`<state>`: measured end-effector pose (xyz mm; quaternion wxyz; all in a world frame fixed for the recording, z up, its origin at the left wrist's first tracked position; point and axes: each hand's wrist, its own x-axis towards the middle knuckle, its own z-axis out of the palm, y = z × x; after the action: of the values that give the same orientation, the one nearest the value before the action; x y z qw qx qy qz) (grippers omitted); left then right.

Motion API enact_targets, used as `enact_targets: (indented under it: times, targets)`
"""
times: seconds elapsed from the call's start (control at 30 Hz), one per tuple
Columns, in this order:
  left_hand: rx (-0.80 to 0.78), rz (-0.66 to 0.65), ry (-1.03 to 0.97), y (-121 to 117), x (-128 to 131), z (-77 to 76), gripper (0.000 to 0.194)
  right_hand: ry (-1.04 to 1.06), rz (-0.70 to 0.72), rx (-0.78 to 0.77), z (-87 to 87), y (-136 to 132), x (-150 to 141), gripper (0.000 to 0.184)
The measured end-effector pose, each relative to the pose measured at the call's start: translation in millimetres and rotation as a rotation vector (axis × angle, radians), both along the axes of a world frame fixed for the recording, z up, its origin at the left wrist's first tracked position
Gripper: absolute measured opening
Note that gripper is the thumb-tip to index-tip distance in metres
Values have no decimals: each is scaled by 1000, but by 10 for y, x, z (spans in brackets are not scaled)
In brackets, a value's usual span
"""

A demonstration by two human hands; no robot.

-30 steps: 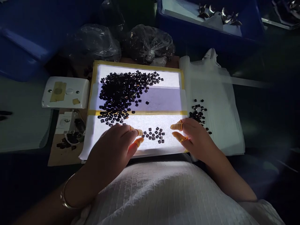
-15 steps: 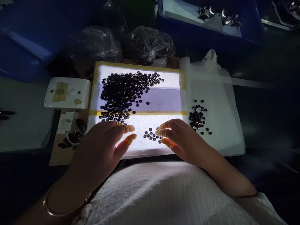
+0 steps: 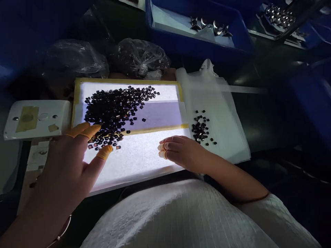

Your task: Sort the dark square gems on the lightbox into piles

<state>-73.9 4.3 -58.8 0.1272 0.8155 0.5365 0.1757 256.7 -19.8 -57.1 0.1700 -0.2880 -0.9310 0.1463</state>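
A lit light panel (image 3: 134, 158) with yellow taped edges carries a large heap of small black square pieces (image 3: 113, 106) on its far left part. My left hand (image 3: 64, 165) hovers at the heap's near edge, fingers spread, orange finger cots on thumb and fingertips, holding nothing. My right hand (image 3: 181, 151) rests on the panel's near right area, its capped fingers curled and pressed together; whatever lies under them is hidden. A small heap of the same black pieces (image 3: 200, 127) sits on a white sheet (image 3: 222, 100) just beyond that hand.
A white switch plate (image 3: 36, 119) with tape lies left of the panel. Two clear plastic bags (image 3: 139, 58) of dark parts sit behind it. Blue bins (image 3: 196, 41) stand at the back, one with shiny metal parts (image 3: 209, 26). My white garment fills the foreground.
The view swung right. My left hand moved up and left to the big heap and spread. My right hand closed over the small cluster on the panel, which no longer shows.
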Motion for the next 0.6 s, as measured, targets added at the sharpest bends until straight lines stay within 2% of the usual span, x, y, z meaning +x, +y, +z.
enact_targets:
  times: [0.1, 0.23, 0.33, 0.43, 0.5, 0.6]
  targets:
    - [33, 9, 62, -27, 114, -6, 49, 68, -138, 76, -44, 42, 360, 19]
    - [39, -31, -8, -51, 227, -21, 49, -12, -453, 138, -39, 40, 884, 20]
    - [23, -36, -65, -98, 347, -21, 50, -1, -649, 180, 14, -30, 1109, 21]
    - [-28, -47, -114, -201, 558, -9, 50, 80, -724, 213, 74, -97, 1096, 20]
    - [-84, -82, -183, -276, 732, -1, 50, 122, -695, 197, 110, -111, 985, 21]
    - [-234, -118, -391, -329, 952, 27, 48, 164, -615, 166, 158, -90, 761, 24]
